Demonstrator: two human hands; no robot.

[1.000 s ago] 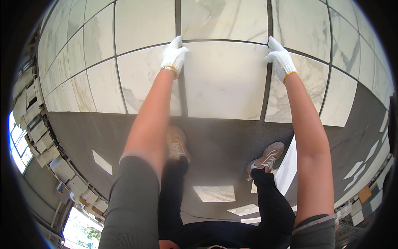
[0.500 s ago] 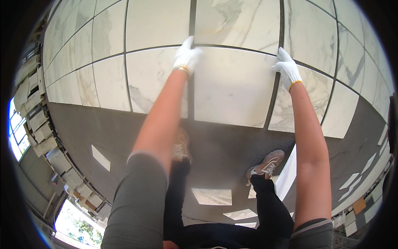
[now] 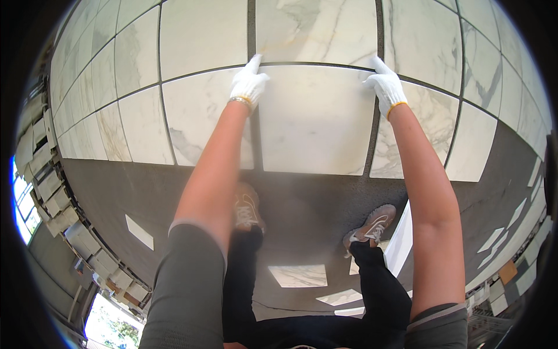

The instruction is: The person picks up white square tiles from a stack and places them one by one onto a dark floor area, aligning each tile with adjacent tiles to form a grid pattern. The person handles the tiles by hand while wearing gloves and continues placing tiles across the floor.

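In a white knit glove, my left hand [image 3: 249,86] rests at the far left corner of a pale marble-look tile [image 3: 317,122]. One finger stretches forward to the joint and the thumb spreads onto the tile. At the far right corner my right hand [image 3: 388,87], gloved the same way, touches the tile with a finger extended and its thumb spread inward. The tile lies flat on the dark floor, in the near row of a grid. Dark gaps separate it from the left neighbour tile [image 3: 203,116] and the right neighbour tile [image 3: 415,125]. The fingers' undersides are hidden.
More marble-look tiles [image 3: 317,29] extend ahead and to both sides. The grey floor [image 3: 308,215] bears my two shoes [image 3: 372,224] and a loose-looking pale piece [image 3: 297,276]. Stacked slabs or boxes [image 3: 81,235] line the far left; racks [image 3: 500,317] stand at the lower right.
The whole view has shifted slightly, with the tiles now further left in it. My right hand has moved a little left and forward along the tile's corner; both hands stay at the same tile.
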